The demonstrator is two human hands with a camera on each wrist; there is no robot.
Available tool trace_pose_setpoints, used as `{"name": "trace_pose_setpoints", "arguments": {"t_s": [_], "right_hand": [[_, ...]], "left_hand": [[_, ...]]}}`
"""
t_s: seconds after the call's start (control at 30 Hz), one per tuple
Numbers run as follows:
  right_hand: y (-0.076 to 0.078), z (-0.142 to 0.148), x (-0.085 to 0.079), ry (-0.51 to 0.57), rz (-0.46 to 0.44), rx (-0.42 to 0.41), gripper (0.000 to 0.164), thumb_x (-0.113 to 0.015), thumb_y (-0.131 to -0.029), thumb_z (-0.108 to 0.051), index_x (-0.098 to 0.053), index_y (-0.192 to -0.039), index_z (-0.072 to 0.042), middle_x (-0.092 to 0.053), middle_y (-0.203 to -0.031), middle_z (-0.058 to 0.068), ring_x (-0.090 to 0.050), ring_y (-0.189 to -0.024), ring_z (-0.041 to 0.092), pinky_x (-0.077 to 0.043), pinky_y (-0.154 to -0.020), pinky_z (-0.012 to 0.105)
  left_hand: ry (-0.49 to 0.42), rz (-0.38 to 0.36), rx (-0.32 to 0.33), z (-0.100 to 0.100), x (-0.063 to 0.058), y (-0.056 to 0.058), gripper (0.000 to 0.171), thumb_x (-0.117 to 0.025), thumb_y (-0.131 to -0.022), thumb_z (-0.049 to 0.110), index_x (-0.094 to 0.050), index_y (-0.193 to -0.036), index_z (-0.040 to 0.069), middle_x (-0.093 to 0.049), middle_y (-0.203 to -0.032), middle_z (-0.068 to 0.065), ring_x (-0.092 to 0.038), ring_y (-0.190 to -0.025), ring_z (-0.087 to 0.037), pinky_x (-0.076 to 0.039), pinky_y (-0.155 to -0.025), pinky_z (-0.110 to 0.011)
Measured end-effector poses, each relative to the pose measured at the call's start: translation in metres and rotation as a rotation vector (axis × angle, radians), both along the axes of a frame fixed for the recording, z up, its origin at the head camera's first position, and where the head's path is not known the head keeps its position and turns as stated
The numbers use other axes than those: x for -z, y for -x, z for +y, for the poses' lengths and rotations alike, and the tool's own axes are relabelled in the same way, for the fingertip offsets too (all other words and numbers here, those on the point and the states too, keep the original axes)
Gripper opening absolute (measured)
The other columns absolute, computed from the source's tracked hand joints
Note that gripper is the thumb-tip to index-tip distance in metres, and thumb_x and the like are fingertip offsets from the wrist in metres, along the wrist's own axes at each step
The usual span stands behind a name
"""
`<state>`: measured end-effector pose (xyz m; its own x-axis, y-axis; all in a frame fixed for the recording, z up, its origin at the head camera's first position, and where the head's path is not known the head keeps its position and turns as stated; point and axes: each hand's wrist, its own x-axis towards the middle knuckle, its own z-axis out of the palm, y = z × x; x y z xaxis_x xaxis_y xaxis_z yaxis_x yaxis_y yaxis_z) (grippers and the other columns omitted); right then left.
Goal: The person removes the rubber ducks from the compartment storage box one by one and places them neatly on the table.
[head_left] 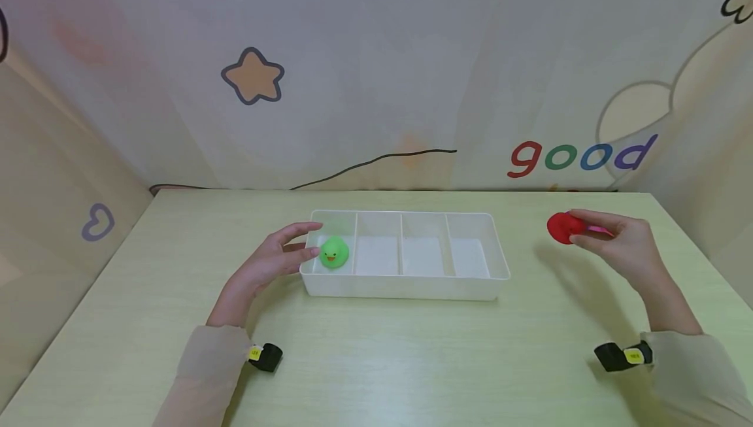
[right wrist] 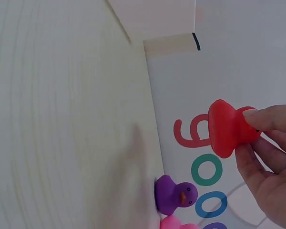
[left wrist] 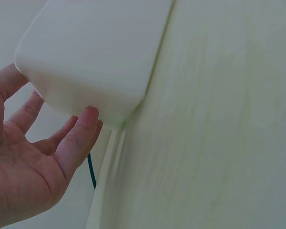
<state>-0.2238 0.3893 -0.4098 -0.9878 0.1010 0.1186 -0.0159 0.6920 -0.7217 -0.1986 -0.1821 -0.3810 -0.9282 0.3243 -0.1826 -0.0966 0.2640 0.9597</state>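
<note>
Around the left end of a white divided tray is my left hand, thumb and index finger spread and touching its end. In the left wrist view, the thumb lies against the tray's end wall. A green toy duck sits in the leftmost compartment, facing me. To the right of the tray, my right hand pinches a red rubber duck by its head, above the table. The right wrist view shows the red duck tipped sideways, its head partly covered by fingers.
At the table's back right, in the right wrist view, stand a purple duck and a partly cut-off pink duck. The tray's other three compartments hold nothing visible. A printed curtain hangs along the table's back edge.
</note>
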Motion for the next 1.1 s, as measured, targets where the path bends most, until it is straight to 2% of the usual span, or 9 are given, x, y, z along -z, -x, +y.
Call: {"name": "trace_pose_setpoints", "arguments": {"t_s": [0.2, 0.33, 0.43, 0.53, 0.7, 0.8, 0.87, 0.93, 1.1], "right_hand": [[-0.030, -0.031, -0.043, 0.018, -0.057, 0.020, 0.051, -0.065, -0.085, -0.030, -0.051, -0.129, -0.010, -0.050, -0.127, 0.016, -0.044, -0.103, 0.020, -0.046, -0.063, 0.015], [-0.040, -0.041, -0.056, 0.014, -0.085, 0.018, 0.051, -0.062, -0.087, -0.028, -0.048, -0.130, -0.003, -0.045, -0.130, 0.022, -0.042, -0.108, 0.028, -0.046, -0.064, 0.012], [-0.041, -0.038, -0.056, 0.013, -0.102, 0.000, 0.052, -0.059, -0.089, -0.026, -0.044, -0.131, 0.001, -0.037, -0.134, 0.028, -0.035, -0.116, 0.041, -0.045, -0.065, 0.010], [-0.041, -0.033, -0.053, 0.028, -0.108, -0.006, 0.052, -0.059, -0.089, -0.024, -0.044, -0.131, 0.002, -0.041, -0.133, 0.023, -0.034, -0.117, 0.042, -0.044, -0.067, 0.008], [-0.037, -0.021, -0.042, 0.045, -0.105, 0.003, 0.053, -0.065, -0.085, -0.024, -0.048, -0.130, -0.004, -0.051, -0.119, 0.000, -0.044, -0.108, 0.023, -0.044, -0.068, 0.007], [-0.036, -0.017, -0.039, 0.047, -0.114, -0.004, 0.053, -0.066, -0.084, -0.022, -0.048, -0.129, -0.001, -0.048, -0.129, 0.016, -0.040, -0.114, 0.031, -0.044, -0.065, 0.007], [-0.036, -0.017, -0.038, 0.044, -0.135, 0.022, 0.050, -0.066, -0.084, -0.020, -0.049, -0.128, -0.003, -0.048, -0.130, 0.015, -0.039, -0.115, 0.030, -0.043, -0.064, 0.007], [-0.037, -0.018, -0.040, 0.021, -0.141, -0.008, 0.049, -0.063, -0.086, -0.016, -0.046, -0.127, 0.004, -0.039, -0.132, 0.030, -0.032, -0.118, 0.045, -0.042, -0.063, 0.007], [-0.038, -0.018, -0.043, -0.025, -0.175, -0.044, 0.046, -0.058, -0.089, -0.012, -0.043, -0.127, 0.008, -0.036, -0.132, 0.035, -0.027, -0.119, 0.050, -0.040, -0.064, 0.005]], "left_hand": [[-0.001, 0.002, 0.001, 0.000, 0.000, 0.000, 0.056, -0.066, -0.084, 0.028, -0.043, -0.134, 0.019, -0.024, -0.147, -0.003, -0.024, -0.134, -0.033, -0.037, -0.096, -0.051], [0.005, 0.004, 0.001, 0.000, 0.001, 0.000, 0.056, -0.066, -0.084, 0.028, -0.044, -0.134, 0.020, -0.025, -0.146, -0.003, -0.025, -0.134, -0.033, -0.037, -0.096, -0.051], [0.015, 0.005, -0.003, 0.000, 0.000, 0.000, 0.056, -0.066, -0.084, 0.029, -0.044, -0.134, 0.020, -0.026, -0.145, -0.003, -0.026, -0.133, -0.032, -0.037, -0.096, -0.051], [0.024, 0.007, -0.006, 0.000, 0.000, 0.000, 0.056, -0.066, -0.083, 0.030, -0.044, -0.134, 0.020, -0.027, -0.145, -0.003, -0.026, -0.133, -0.032, -0.036, -0.096, -0.051], [0.027, 0.013, -0.003, 0.000, 0.000, 0.000, 0.057, -0.066, -0.084, 0.031, -0.043, -0.134, 0.019, -0.027, -0.145, -0.002, -0.026, -0.133, -0.032, -0.036, -0.096, -0.051], [0.027, 0.012, -0.003, 0.000, -0.001, 0.000, 0.057, -0.066, -0.084, 0.031, -0.043, -0.134, 0.018, -0.026, -0.146, -0.002, -0.025, -0.133, -0.033, -0.036, -0.097, -0.051], [0.027, 0.010, -0.004, 0.000, -0.001, 0.000, 0.057, -0.066, -0.084, 0.031, -0.043, -0.134, 0.018, -0.026, -0.146, -0.002, -0.025, -0.133, -0.033, -0.036, -0.097, -0.051], [0.027, 0.008, -0.006, 0.001, -0.001, 0.000, 0.057, -0.066, -0.083, 0.031, -0.043, -0.134, 0.019, -0.026, -0.146, -0.002, -0.026, -0.133, -0.032, -0.036, -0.097, -0.051], [0.028, 0.002, -0.008, 0.001, -0.002, -0.001, 0.058, -0.066, -0.083, 0.031, -0.043, -0.135, 0.018, -0.027, -0.145, -0.002, -0.026, -0.133, -0.032, -0.036, -0.097, -0.051]]}}
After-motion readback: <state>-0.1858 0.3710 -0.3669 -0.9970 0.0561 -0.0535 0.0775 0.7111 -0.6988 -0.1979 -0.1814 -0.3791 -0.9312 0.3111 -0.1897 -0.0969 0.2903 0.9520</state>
